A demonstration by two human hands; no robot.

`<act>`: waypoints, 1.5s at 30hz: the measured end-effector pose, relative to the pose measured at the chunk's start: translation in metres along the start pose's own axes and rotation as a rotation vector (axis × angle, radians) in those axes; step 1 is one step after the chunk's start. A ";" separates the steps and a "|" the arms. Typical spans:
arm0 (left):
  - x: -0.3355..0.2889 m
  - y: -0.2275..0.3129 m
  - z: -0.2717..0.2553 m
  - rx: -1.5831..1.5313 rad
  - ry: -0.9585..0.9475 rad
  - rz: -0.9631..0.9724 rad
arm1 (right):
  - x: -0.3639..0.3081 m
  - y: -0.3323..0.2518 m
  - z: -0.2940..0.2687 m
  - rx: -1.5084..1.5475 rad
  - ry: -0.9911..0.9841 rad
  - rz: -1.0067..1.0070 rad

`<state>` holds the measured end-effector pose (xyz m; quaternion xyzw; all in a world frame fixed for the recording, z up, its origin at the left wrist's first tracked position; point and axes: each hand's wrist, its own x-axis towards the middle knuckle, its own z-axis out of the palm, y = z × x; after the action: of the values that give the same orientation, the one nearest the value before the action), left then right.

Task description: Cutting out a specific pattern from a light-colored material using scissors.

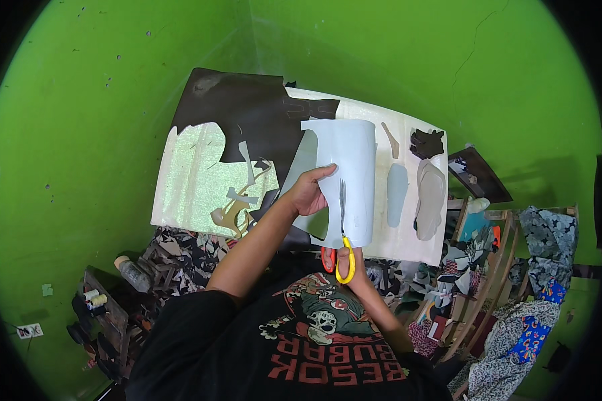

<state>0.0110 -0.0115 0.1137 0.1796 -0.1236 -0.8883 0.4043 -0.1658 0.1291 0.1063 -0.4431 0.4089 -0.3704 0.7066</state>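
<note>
A: Where are the edges, and how much room is there?

B: The curled white sheet point(354, 160) is held over a pale board point(361, 103), its lower end close to the board's near edge; bare surface shows to its right, before a grey insole-shaped piece point(397, 194); on the left, a dark brown sheet point(247, 110) takes up the far corner.

A: And the hands?

B: The left hand point(309, 190) is closed on the white sheet's left edge, thumb across its face; the right hand point(354, 260) is curled around the yellow-and-red handles of scissors point(346, 242), blades pointing away over the sheet; how far they part is unclear.

A: Materials?

B: The white sheet is smooth, its left edge hollowed; faint outlines mark the brown one; beige sole-shaped pieces point(431, 200) overlap at right; thin curved offcuts point(246, 164) lie at left.
</note>
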 end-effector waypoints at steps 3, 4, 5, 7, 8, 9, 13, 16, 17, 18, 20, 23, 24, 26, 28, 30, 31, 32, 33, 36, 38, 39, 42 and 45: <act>-0.001 0.001 -0.002 -0.002 -0.009 -0.022 | 0.000 0.002 0.001 0.045 0.010 0.008; -0.001 0.002 -0.003 -0.003 -0.009 -0.022 | 0.000 0.004 0.001 0.071 0.027 0.010; -0.001 0.003 -0.004 0.024 -0.017 -0.026 | -0.001 0.007 -0.001 0.070 0.028 0.011; -0.002 0.003 -0.005 0.051 -0.023 -0.028 | -0.001 0.014 -0.006 0.075 0.002 0.011; -0.002 0.003 -0.005 0.052 -0.012 -0.032 | -0.001 0.020 -0.008 0.075 0.001 0.012; -0.001 0.002 -0.005 0.053 -0.001 -0.038 | 0.000 0.025 -0.010 0.067 0.008 0.003; 0.002 -0.001 -0.006 0.018 0.011 -0.036 | 0.001 0.035 -0.017 0.001 0.010 -0.032; 0.001 0.000 -0.008 0.040 0.018 -0.052 | 0.001 0.032 -0.014 0.007 0.016 -0.036; 0.000 0.001 -0.009 0.057 0.008 -0.065 | 0.001 0.030 -0.013 0.008 0.016 -0.036; 0.000 0.001 -0.009 0.074 -0.002 -0.077 | 0.001 0.026 -0.012 -0.004 0.009 -0.021; 0.000 0.000 -0.009 0.088 0.007 -0.072 | 0.001 0.024 -0.012 -0.015 0.002 -0.007; 0.003 -0.001 -0.011 0.083 0.003 -0.073 | 0.000 0.023 -0.012 0.006 0.013 -0.017; 0.003 0.000 -0.010 0.062 -0.006 -0.074 | 0.000 0.019 -0.011 -0.017 -0.001 -0.020; 0.003 0.000 -0.006 0.040 0.035 -0.046 | -0.001 0.018 -0.011 -0.040 -0.015 -0.024; 0.003 0.002 -0.002 0.017 0.073 -0.020 | -0.001 0.022 -0.014 0.012 -0.017 0.018; 0.002 0.005 -0.002 -0.019 0.044 -0.012 | -0.001 0.029 -0.019 0.058 -0.004 0.057; 0.003 0.006 -0.005 -0.020 0.043 -0.012 | -0.002 0.033 -0.020 0.105 0.008 0.096; 0.004 0.005 -0.010 -0.009 0.030 -0.017 | -0.003 0.037 -0.022 0.103 0.008 0.096; 0.003 0.006 -0.011 0.000 0.019 -0.022 | -0.005 0.039 -0.022 0.129 0.009 0.067; 0.004 0.006 -0.013 0.003 0.027 -0.018 | -0.006 0.044 -0.024 0.180 0.002 0.041; 0.005 0.006 -0.012 0.005 0.017 -0.019 | -0.007 0.043 -0.025 0.204 -0.007 0.043; 0.004 0.006 -0.013 0.009 0.008 -0.020 | -0.007 0.036 -0.023 0.215 0.003 0.062; 0.003 0.005 -0.012 0.012 0.003 -0.024 | -0.006 0.029 -0.019 0.318 0.020 0.063; 0.003 0.004 -0.008 -0.002 0.016 -0.029 | -0.006 0.018 -0.016 0.419 0.033 0.043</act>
<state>0.0150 -0.0170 0.1075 0.1880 -0.1168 -0.8928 0.3924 -0.1794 0.1353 0.0867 -0.2715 0.3437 -0.4393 0.7843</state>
